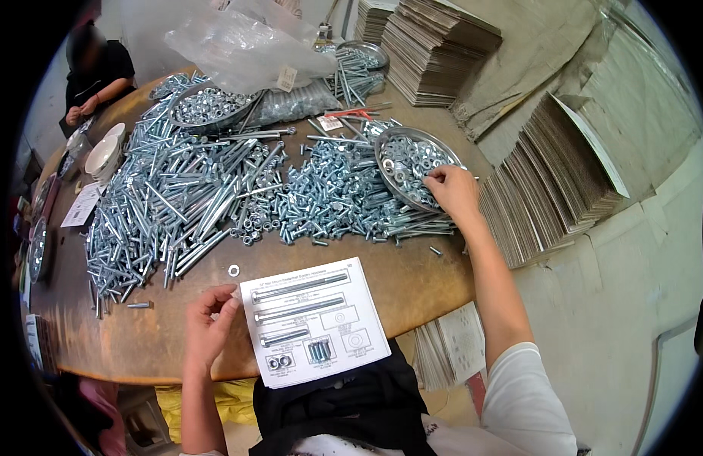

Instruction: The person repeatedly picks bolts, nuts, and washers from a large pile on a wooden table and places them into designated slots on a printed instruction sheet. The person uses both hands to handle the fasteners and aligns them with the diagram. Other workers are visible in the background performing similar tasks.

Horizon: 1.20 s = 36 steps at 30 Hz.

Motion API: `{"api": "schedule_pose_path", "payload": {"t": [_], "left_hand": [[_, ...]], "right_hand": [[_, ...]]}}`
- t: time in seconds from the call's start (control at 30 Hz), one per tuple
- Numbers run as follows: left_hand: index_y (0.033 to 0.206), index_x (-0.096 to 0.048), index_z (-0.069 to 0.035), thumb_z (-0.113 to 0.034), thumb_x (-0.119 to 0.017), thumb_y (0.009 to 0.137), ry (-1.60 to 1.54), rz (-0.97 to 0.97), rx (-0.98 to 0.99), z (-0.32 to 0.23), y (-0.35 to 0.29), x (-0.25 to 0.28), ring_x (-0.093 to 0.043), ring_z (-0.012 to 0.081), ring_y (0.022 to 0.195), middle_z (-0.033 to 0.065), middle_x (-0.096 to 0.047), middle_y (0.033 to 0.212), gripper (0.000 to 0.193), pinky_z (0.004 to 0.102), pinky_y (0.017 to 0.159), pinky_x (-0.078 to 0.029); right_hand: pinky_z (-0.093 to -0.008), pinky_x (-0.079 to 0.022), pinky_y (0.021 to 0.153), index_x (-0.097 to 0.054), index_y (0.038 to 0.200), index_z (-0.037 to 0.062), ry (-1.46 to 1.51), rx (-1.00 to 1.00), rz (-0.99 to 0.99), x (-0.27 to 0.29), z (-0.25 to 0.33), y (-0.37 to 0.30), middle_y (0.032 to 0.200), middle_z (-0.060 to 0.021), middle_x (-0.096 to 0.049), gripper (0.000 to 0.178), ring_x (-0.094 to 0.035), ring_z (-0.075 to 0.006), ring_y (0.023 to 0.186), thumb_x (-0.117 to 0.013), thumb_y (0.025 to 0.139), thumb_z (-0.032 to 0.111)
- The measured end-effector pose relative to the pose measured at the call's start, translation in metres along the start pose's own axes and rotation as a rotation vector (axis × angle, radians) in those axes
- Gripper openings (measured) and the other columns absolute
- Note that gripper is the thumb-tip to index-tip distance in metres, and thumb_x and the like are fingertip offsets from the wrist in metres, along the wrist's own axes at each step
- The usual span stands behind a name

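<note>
My right hand point(452, 187) reaches over the rim of a round metal bowl point(380, 161) of flat washers point(409, 157). Its thumb and fingertips are pinched together at the washers; what they hold is hidden. Loosely curled, with a gap between thumb and fingers, my left hand point(211, 325) rests by the left edge of a printed sheet point(306, 266). Nothing shows in it. Pictures of bolts and washers cover the sheet, with several real bolts point(319, 350) and two nuts point(278, 362) lying on it. A single washer point(234, 270) lies on the table just beyond my left fingers.
Heaps of long bolts point(169, 197) and short bolts point(329, 190) spread over the brown table point(154, 342). Behind them are a bowl of nuts point(207, 106) and plastic bags point(253, 45). Cardboard stacks point(549, 175) stand at the right. Another person point(101, 72) sits far left.
</note>
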State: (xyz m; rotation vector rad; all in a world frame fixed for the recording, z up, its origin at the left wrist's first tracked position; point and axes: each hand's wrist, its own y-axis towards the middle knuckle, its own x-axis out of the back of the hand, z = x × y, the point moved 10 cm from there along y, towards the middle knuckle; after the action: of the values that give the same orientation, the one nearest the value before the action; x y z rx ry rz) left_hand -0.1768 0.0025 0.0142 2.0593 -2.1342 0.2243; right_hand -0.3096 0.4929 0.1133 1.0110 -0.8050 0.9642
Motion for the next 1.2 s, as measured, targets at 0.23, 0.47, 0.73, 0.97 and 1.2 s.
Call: {"api": "schedule_pose_path", "payload": {"t": [0.23, 0.47, 0.73, 0.97, 1.2], "left_hand": [[0.11, -0.071, 0.0, -0.008, -0.069, 0.092, -0.062, 0.006, 0.018, -0.014, -0.014, -0.016, -0.06, 0.0064, 0.077, 0.0006, -0.069, 0.088, 0.02, 0.0232, 0.071, -0.049], [0.11, -0.072, 0.0, -0.008, -0.069, 0.092, -0.082, 0.08, 0.005, -0.04, -0.003, -0.059, -0.063, 0.008, 0.082, 0.0028, -0.071, 0.092, 0.02, 0.0243, 0.073, -0.051], [0.114, -0.068, 0.002, -0.011, -0.064, 0.097, -0.367, 0.256, 0.05, -0.072, 0.013, -0.137, -0.066, 0.0111, 0.087, 0.006, -0.071, 0.098, 0.022, 0.0261, 0.078, -0.052], [0.115, -0.068, 0.002, -0.008, -0.063, 0.098, -0.374, 0.472, 0.066, -0.086, -0.006, -0.19, -0.067, 0.0124, 0.09, 0.0071, -0.071, 0.102, 0.021, 0.0266, 0.082, -0.054], [0.116, -0.068, 0.001, -0.011, -0.062, 0.099, -0.432, 0.408, 0.122, -0.07, 0.002, -0.182, -0.067, 0.014, 0.092, 0.0072, -0.07, 0.104, 0.022, 0.0284, 0.085, -0.054]], "right_hand": [[-0.0445, -0.056, 0.074, -0.08, 0.086, 0.0105, -0.179, -0.057, 0.116, -0.032, -0.004, 0.029, 0.085, -0.0154, -0.075, 0.023, -0.072, -0.0332, 0.082, -0.074, 0.076, 0.03], [-0.0469, -0.056, 0.071, -0.078, 0.079, 0.0068, -0.22, 0.029, -0.041, -0.023, -0.003, 0.034, 0.077, -0.0193, -0.071, 0.021, -0.07, -0.0367, 0.076, -0.07, 0.073, 0.025], [-0.0447, -0.056, 0.07, -0.078, 0.081, 0.0071, 0.074, 0.058, -0.205, 0.009, -0.004, 0.005, 0.074, -0.019, -0.069, 0.021, -0.069, -0.0373, 0.07, -0.068, 0.076, 0.025], [-0.0457, -0.056, 0.074, -0.079, 0.082, 0.0078, -0.096, 0.026, 0.101, -0.022, 0.002, 0.028, 0.082, -0.0193, -0.073, 0.021, -0.071, -0.0363, 0.08, -0.072, 0.072, 0.025], [-0.0449, -0.055, 0.07, -0.077, 0.079, 0.0037, -0.13, 0.113, 0.016, -0.029, -0.002, 0.044, 0.075, -0.0187, -0.071, 0.023, -0.07, -0.0364, 0.073, -0.073, 0.07, 0.024]]}}
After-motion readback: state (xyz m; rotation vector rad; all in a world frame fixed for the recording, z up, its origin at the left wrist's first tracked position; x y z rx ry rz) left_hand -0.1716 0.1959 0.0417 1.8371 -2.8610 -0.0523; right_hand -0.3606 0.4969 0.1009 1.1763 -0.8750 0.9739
